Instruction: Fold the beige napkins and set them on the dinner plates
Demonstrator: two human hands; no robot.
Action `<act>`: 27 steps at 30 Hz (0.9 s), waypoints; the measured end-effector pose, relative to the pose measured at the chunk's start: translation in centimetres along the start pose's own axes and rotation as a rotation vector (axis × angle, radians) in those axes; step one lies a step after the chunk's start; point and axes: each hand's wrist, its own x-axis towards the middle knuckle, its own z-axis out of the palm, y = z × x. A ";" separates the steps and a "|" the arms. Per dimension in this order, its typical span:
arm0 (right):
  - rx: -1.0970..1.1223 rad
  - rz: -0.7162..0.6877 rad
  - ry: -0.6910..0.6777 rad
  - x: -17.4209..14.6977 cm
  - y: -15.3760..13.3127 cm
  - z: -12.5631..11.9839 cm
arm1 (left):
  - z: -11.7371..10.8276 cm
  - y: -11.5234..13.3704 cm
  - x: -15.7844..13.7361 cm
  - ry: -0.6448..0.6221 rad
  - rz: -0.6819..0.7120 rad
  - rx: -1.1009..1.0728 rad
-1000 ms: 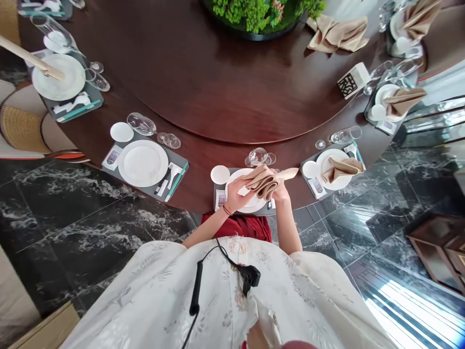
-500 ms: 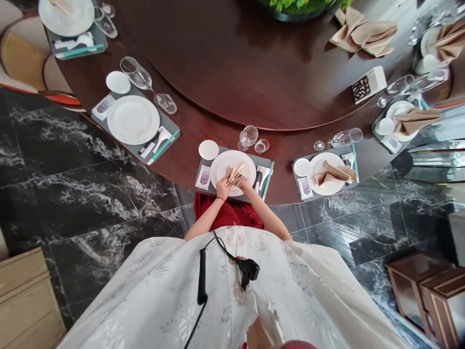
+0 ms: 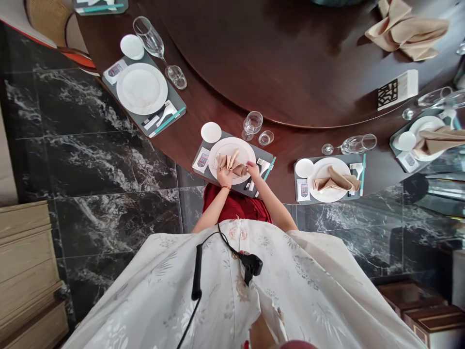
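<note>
My left hand (image 3: pixel 224 176) rests on the near rim of the white plate (image 3: pixel 232 145), its grip pinching the near end of the folded tan napkin (image 3: pixel 231 163), which lies on that plate at the near edge of the table (image 3: pixel 225 97). My right hand (image 3: pixel 253 169) touches the napkin's right end, fingertips (image 3: pixel 250 165) pressed against the cloth; from this height I cannot tell whether they pinch a fold or only steady it.

The folds stand up loosely and fan toward the far side of the plate. I judge that if either grip lets go unevenly, the pleats could spring apart and the shape would slump flat on the plate. A tug from the left hand while the right one holds could pull the cloth lopsided.

The plate sits on a grey mat (image 3: pixel 203 172) very near the table edge, so a push toward me could slide plate and mat over the rim and onto the dark marble floor (image 3: pixel 109 160).

Just right of my right hand lie the spoon and chopsticks (image 3: pixel 267 170); a careless sweep of that wrist would knock them askew. The stemmed glass (image 3: pixel 252 124) and the small tumbler (image 3: pixel 266 138) stand just beyond the plate, and a napkin corner flicked forward could tip the taller one. The small saucer (image 3: pixel 211 132) sits at the mat's far left corner, apart from my hands.
</note>
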 end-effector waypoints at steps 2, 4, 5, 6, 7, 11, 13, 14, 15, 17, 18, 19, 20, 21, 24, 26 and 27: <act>-0.199 -0.160 0.162 0.1 -0.6 -2.2 | -0.6 0.7 -0.2 0.032 -0.033 0.145; -0.424 -0.340 0.280 0.2 -1.5 -4.7 | -1.1 1.4 -0.5 0.002 -0.084 0.243; -0.515 -0.414 0.314 0.5 -2.3 -5.9 | -1.3 1.7 -0.7 -0.023 -0.105 0.258; -0.595 -0.476 0.342 0.9 -3.2 -7.1 | -1.5 2.0 -0.9 -0.041 -0.121 0.257; -0.664 -0.533 0.373 1.6 -4.3 -8.2 | -1.7 2.2 -1.1 -0.047 -0.132 0.246; -0.840 -0.678 0.403 7.1 -10.2 -12.1 | -3.9 2.4 -1.5 0.041 -0.104 0.084; -0.920 -0.682 0.291 10.5 -13.3 -13.6 | -5.6 2.7 -0.9 0.136 -0.010 -0.029; -0.972 -0.660 0.216 12.1 -14.6 -14.2 | -6.5 3.0 -0.1 0.184 0.025 -0.041; -1.035 -0.631 0.136 13.5 -15.7 -14.6 | -7.3 3.5 1.0 0.221 0.045 -0.017; -1.180 -0.587 0.001 15.5 -17.2 -15.3 | -8.4 5.1 4.4 0.256 0.071 0.079; -1.248 -0.589 -0.048 16.1 -17.6 -15.5 | -8.4 6.1 6.7 0.247 0.110 0.106; -1.308 -0.604 -0.086 16.6 -17.9 -15.6 | -8.2 7.3 9.3 0.213 0.180 0.104; -1.363 -0.622 -0.114 16.9 -18.1 -15.7 | -7.6 8.5 12.2 0.154 0.269 0.083; -1.410 -0.634 -0.133 17.1 -18.2 -15.6 | -6.7 9.9 15.2 0.068 0.359 0.062; -1.521 -0.629 -0.186 17.5 -18.5 -15.2 | -3.1 13.9 23.4 -0.283 0.573 0.098; -1.564 -0.626 -0.212 17.6 -18.9 -14.5 | -0.5 16.2 27.2 -0.458 0.639 0.220; -1.571 -0.632 -0.218 17.6 -19.1 -14.0 | 0.7 17.1 28.4 -0.486 0.639 0.298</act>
